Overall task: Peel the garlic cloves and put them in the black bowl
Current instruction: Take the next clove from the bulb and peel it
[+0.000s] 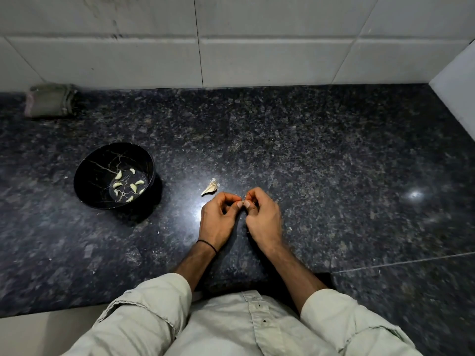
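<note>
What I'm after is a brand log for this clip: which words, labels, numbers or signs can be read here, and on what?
None: no text shows on the black bowl, the folded cloth, the shirt, the wall tiles or the counter. The bowl's pale lines are veining, not writing.

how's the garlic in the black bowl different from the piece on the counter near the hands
The cloves are bare and smooth; the counter piece wears frayed papery skin. The cloves lie in the black bowl; the piece lies on the countertop. Both are pale garlic.
</note>
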